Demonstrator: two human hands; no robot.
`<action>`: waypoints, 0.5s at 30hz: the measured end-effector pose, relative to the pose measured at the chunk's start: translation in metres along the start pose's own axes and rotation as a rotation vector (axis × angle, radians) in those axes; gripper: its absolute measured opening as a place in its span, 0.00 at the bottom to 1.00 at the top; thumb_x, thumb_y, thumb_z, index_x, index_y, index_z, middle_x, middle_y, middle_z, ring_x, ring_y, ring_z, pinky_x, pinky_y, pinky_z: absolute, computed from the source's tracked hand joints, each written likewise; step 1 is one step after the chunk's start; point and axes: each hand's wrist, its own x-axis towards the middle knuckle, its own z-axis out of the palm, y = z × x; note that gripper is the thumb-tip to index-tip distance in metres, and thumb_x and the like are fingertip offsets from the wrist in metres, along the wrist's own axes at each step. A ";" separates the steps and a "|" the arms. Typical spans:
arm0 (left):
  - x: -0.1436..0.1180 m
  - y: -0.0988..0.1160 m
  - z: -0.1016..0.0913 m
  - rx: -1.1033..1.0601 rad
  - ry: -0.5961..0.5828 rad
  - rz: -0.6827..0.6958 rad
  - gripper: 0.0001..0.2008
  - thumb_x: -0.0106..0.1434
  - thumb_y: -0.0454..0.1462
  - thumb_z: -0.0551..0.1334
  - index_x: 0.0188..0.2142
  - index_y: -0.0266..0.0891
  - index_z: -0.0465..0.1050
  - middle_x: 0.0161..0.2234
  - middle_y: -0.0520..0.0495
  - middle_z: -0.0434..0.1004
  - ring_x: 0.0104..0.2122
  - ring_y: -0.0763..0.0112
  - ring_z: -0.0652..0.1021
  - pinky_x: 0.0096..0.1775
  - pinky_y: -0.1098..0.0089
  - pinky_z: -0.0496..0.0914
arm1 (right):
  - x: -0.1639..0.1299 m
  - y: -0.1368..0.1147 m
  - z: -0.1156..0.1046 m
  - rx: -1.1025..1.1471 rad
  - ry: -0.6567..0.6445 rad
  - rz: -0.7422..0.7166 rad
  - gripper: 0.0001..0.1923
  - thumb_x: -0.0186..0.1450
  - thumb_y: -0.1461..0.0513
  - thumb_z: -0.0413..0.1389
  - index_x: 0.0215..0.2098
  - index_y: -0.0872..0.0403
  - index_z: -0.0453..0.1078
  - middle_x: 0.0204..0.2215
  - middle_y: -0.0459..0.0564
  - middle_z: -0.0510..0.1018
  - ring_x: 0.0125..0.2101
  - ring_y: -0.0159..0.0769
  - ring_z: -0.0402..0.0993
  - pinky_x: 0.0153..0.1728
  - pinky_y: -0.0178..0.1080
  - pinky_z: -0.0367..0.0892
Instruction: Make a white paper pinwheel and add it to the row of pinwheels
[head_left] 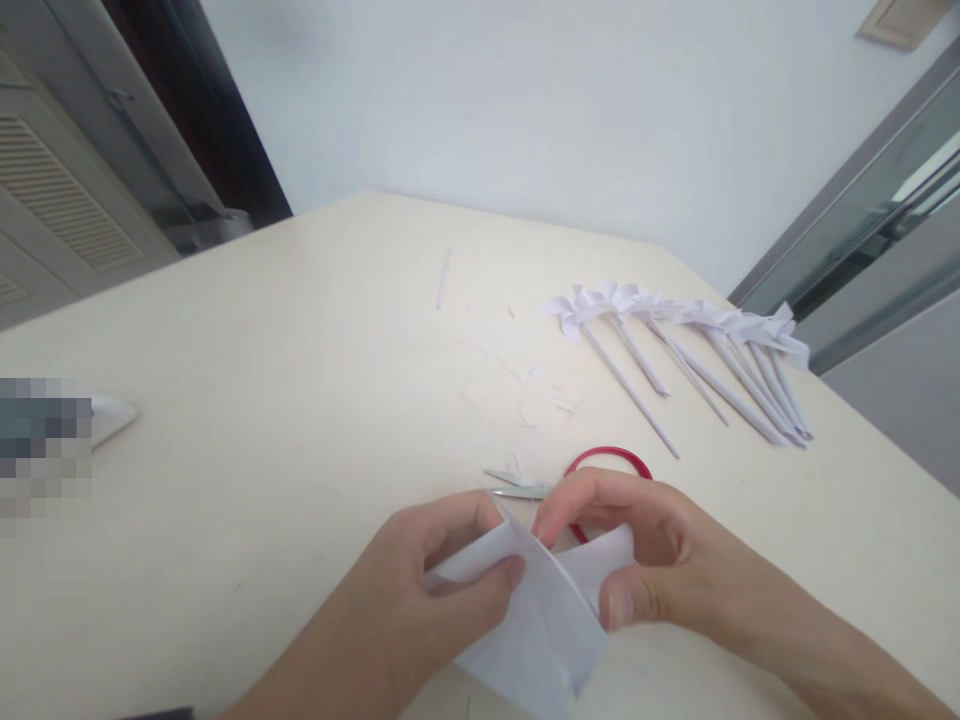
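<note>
A white folded sheet of paper (536, 625), with flaps standing up, is held between both hands near the table's front edge. My left hand (442, 580) pinches it at the left, thumb in front and fingers behind the upper fold. At the right, my right hand (645, 555) curls round a raised flap, its index fingertip at the fold and its thumb by the paper's right edge. Just beyond the hands lie scissors (517, 485) with red handles and parted blades; my right hand partly covers their handles.
White paper pinwheels (630, 300) on rolled paper sticks lie in a row at the right. Thin paper scraps (532, 373) are scattered mid-table, and a narrow paper strip (444, 280) lies farther back. A partly blurred object with a white tip (112, 418) sits at the left edge.
</note>
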 end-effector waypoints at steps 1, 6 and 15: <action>0.000 0.000 0.000 -0.004 -0.005 -0.009 0.07 0.54 0.40 0.58 0.26 0.38 0.69 0.23 0.52 0.68 0.25 0.71 0.68 0.26 0.74 0.60 | 0.000 0.001 -0.002 -0.011 -0.022 0.006 0.17 0.54 0.55 0.62 0.41 0.49 0.68 0.31 0.43 0.71 0.30 0.29 0.67 0.30 0.32 0.63; 0.000 0.001 0.001 -0.017 -0.028 -0.002 0.05 0.53 0.38 0.57 0.25 0.39 0.67 0.25 0.51 0.71 0.26 0.70 0.69 0.26 0.74 0.61 | -0.002 0.002 0.001 -0.117 -0.026 0.047 0.27 0.49 0.63 0.66 0.45 0.44 0.64 0.39 0.42 0.71 0.36 0.31 0.69 0.32 0.31 0.65; 0.000 0.004 0.004 0.090 0.027 0.061 0.07 0.54 0.40 0.57 0.24 0.38 0.65 0.26 0.51 0.72 0.26 0.71 0.68 0.26 0.73 0.61 | -0.001 0.007 0.010 -0.175 0.121 -0.008 0.17 0.55 0.58 0.62 0.41 0.49 0.65 0.36 0.44 0.71 0.38 0.34 0.69 0.37 0.37 0.66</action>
